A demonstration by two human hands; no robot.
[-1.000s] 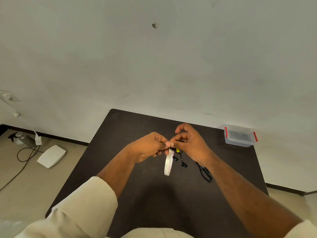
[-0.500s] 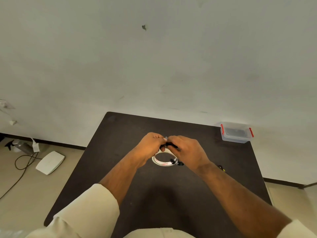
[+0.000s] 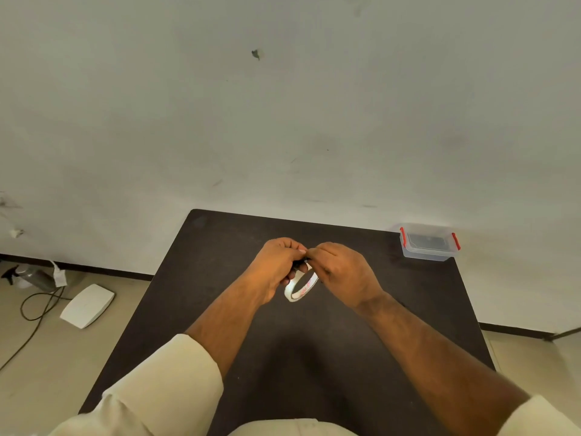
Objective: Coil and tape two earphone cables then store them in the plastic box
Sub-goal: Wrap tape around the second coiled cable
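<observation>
Left hand [image 3: 276,265]: pinches black earphone cable [image 3: 298,263], keeping coil bunched.
Right hand [image 3: 342,272]: fingers curled at tape roll [image 3: 300,286], apparently to wrap coil.
Plastic box [image 3: 428,243]: well right of hands, awaiting storage.

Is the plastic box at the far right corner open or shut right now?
Shut, it seems: the plastic box has a clear lid lying flat on top, with both red clips down at its ends. What is inside is unclear.

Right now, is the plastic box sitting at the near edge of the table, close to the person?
No, the plastic box stands at the far right corner of the table, by the wall.
</observation>
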